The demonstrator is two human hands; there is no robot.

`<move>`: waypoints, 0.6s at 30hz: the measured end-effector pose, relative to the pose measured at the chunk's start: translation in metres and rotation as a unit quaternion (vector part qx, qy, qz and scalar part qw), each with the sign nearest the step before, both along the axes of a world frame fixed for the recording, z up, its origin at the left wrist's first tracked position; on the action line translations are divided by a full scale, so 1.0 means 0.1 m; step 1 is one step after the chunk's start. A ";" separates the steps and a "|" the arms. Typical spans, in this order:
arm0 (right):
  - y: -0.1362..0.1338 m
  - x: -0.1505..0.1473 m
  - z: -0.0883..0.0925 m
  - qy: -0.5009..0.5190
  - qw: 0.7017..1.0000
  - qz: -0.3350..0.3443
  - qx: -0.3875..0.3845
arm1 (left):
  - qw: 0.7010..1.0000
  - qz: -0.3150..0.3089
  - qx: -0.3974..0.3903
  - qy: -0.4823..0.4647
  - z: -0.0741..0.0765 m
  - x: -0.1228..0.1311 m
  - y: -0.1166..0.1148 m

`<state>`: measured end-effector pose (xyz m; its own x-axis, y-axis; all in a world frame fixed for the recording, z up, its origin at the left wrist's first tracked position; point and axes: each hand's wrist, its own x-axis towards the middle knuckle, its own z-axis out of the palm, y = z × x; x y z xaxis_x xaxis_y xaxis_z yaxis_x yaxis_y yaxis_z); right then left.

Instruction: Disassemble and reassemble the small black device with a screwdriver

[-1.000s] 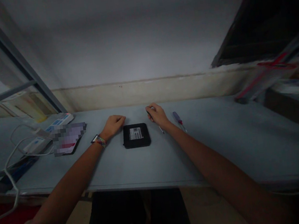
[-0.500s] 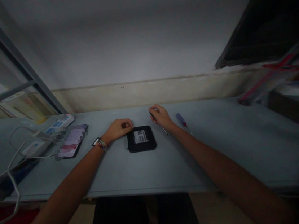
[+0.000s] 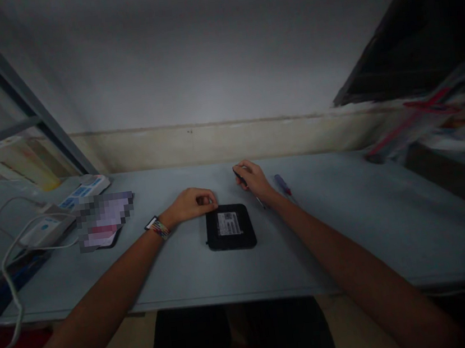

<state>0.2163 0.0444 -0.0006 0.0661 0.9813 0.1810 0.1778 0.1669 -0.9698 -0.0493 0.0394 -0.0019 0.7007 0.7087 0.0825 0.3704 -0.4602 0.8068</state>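
Observation:
A flat black electronic box (image 3: 242,226) lies on the table with its white printed label facing up. The curled fingers of my left hand (image 3: 196,203) close at its far left corner, the fingertips touching the edge; exactly how they grip is hard to see in the dim light. Past the box's far right side, my right hand (image 3: 252,181) is closed around a screwdriver (image 3: 260,201) with a dark handle. Its thin metal shaft sticks out below the hand, pointing back towards me. A second screwdriver (image 3: 282,183), with a purplish clear handle, rests just right of my right wrist.
To the left, a phone (image 3: 109,220), partly blurred out, lies near a white power strip (image 3: 86,192) with plugged-in white cables (image 3: 11,280). A metal frame post (image 3: 61,141) rises behind them. Plastic-wrapped items with a red strip (image 3: 405,127) sit at the far right.
The black box has slid a little towards me and to the right, my left hand moving along at its corner. The right hand keeps the screwdriver in nearly the same place.

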 end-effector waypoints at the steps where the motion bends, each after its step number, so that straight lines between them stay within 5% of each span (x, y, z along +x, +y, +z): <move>1: 0.00 0.00 0.00 0.003 1.000 0.000 0.003 | 1.000 -0.002 -0.002 0.000 0.00 0.00 0.00; 18: 0.00 -0.04 -0.02 0.021 0.999 -0.002 0.028 | 0.999 -0.023 -0.035 -0.016 0.03 -0.05 0.04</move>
<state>0.2126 0.0449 -0.0022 0.0786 0.9692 0.2334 0.1378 0.2213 -0.9654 -0.0544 0.0432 0.0006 0.7306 0.6805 0.0555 0.3244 -0.4175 0.8488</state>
